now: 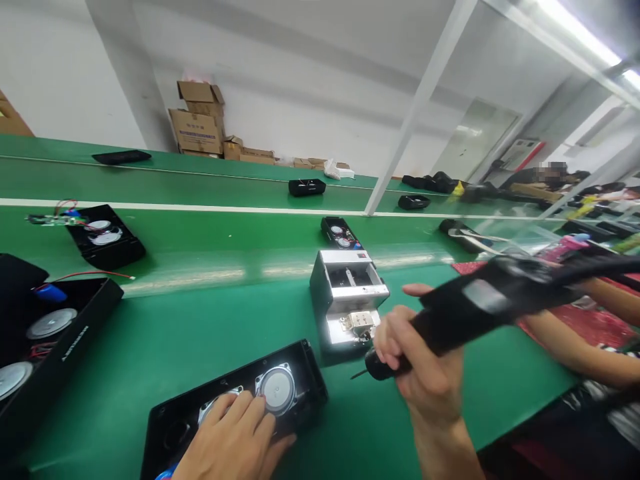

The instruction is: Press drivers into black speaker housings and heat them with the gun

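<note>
left hand [233,433] rests on a black case [245,372] containing round speakers [277,390], grip unclear, while the right hand [425,373] clamps a screwdriver [463,308].

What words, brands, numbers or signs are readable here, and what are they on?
No text here reads clearly.
White lettering on the black speaker case at far left: too small and slanted.
Print on the cardboard box at the back: too blurred.
Pale label on the black power screwdriver: washed out, blurred.
Red-edged board, right background: too blurred.

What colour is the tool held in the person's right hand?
The tool is black, with a pale label, best seen in the head view.
</note>
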`<state>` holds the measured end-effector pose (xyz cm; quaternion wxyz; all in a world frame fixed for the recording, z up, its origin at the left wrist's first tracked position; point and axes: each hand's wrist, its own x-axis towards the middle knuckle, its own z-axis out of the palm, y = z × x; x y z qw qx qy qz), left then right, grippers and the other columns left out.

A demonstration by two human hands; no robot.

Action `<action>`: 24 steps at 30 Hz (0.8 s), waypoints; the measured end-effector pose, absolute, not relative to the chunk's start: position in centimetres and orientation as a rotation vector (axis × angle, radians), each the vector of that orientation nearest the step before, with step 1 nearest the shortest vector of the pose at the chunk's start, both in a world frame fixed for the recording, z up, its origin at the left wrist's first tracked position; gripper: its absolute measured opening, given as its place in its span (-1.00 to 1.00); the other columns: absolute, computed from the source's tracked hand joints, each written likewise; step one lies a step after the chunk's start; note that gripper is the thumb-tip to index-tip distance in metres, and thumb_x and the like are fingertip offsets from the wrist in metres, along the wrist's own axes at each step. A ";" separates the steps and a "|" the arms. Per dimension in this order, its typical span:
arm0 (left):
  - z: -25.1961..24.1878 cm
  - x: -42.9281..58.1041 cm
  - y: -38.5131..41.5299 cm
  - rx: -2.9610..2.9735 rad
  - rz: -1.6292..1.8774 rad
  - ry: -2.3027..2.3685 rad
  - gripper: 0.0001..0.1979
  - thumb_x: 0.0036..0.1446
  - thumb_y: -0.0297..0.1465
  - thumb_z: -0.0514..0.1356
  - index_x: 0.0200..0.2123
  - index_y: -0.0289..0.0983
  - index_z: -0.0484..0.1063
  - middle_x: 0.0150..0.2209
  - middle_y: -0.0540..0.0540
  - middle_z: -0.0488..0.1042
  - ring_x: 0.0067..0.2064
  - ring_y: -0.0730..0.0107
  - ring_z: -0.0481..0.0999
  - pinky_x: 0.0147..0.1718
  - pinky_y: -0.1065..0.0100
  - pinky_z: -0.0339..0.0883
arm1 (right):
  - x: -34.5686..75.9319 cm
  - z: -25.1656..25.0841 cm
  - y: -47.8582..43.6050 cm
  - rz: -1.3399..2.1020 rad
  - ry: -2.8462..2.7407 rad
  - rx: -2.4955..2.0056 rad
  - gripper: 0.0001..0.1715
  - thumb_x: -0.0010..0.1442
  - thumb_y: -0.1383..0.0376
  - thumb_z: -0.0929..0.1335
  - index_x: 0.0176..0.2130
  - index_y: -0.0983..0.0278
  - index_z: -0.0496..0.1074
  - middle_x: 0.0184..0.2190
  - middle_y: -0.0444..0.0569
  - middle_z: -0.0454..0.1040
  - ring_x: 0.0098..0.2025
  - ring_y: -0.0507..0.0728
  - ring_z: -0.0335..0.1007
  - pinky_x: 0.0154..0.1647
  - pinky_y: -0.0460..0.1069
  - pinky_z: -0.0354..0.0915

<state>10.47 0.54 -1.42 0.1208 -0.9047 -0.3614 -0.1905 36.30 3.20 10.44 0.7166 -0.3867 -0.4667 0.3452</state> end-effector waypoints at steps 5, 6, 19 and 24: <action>-1.7 10.8 0.2 -2.671 -0.517 -1.140 -0.78 0.34 -0.28 0.25 -0.38 -0.17 0.39 -0.39 0.03 0.44 -0.34 0.20 0.42 -0.18 0.13 0.22 | 34.7 11.2 2.0 0.813 -0.919 -0.670 -0.69 0.39 0.38 0.35 0.09 0.10 0.39 -0.61 -0.34 0.20 -0.69 -0.07 0.07 -0.64 -0.13 0.18; -1.7 10.8 0.1 -2.685 -0.506 -1.161 -0.78 0.34 -0.27 0.26 -0.38 -0.17 0.40 -0.38 0.03 0.45 -0.33 0.20 0.42 -0.17 0.12 0.22 | 34.1 11.1 1.9 0.834 -0.915 -0.645 -0.69 0.40 0.38 0.33 0.09 0.10 0.39 -0.61 -0.34 0.19 -0.70 -0.07 0.04 -0.65 -0.13 0.17; -1.3 11.0 0.2 -2.782 -0.457 -1.229 -0.84 0.33 -0.30 0.27 -0.34 -0.16 0.45 -0.36 0.02 0.49 -0.29 0.15 0.47 -0.19 0.10 0.27 | 28.5 7.2 0.4 1.105 -0.944 -0.667 -0.76 0.46 0.23 0.38 0.07 0.07 0.28 -0.53 -0.34 0.27 -0.59 -0.07 0.16 -0.52 -0.13 0.19; -0.9 11.1 0.5 -2.775 -0.455 -1.207 -0.80 0.26 -0.27 0.33 -0.40 -0.17 0.46 -0.41 0.01 0.48 -0.34 0.13 0.50 -0.29 0.09 0.31 | 27.7 7.0 0.4 1.108 -0.935 -0.682 -0.62 0.45 0.21 0.40 0.14 0.03 0.19 -0.52 -0.35 0.28 -0.58 -0.05 0.14 -0.52 -0.11 0.17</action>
